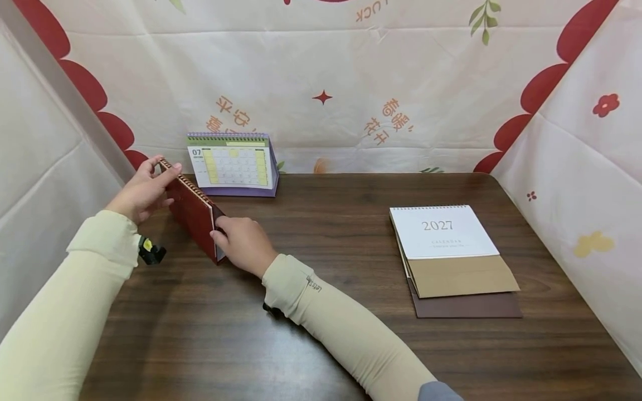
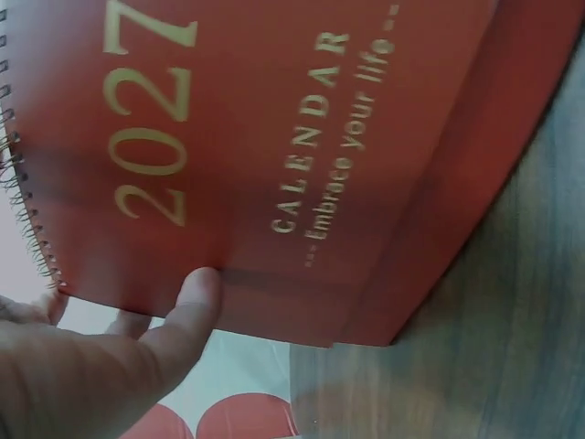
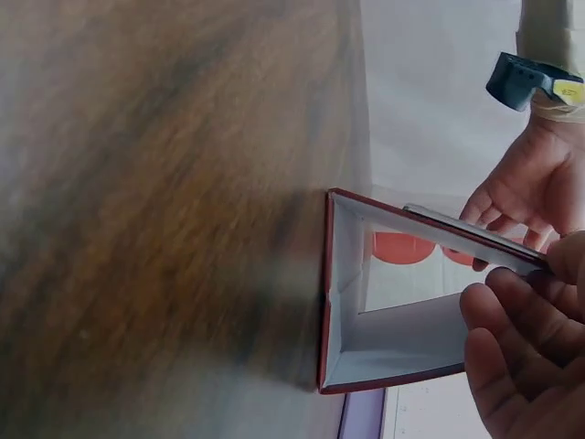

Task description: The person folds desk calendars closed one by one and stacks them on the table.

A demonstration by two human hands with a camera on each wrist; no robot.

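A red spiral-bound desk calendar [image 1: 190, 216] stands upright at the left of the table, its coil along the top. My left hand [image 1: 145, 192] grips its far end near the coil. In the left wrist view, the left thumb [image 2: 196, 297] lies on the red cover, which reads "2027 CALENDAR" in gold. My right hand [image 1: 247, 243] holds the near end, thumb on the cover side and fingers at the stand's opening. Seen end-on in the right wrist view, the stand [image 3: 331, 293] is spread into a hollow shape with pale inner walls.
Just behind the red calendar stands a purple desk calendar [image 1: 233, 167] showing a month grid marked 07. A white and tan 2027 calendar [image 1: 446, 234] with a brown base lies low at the right of the wooden table [image 1: 326, 223]. Printed cloth walls [image 1: 371, 83] enclose the back and sides.
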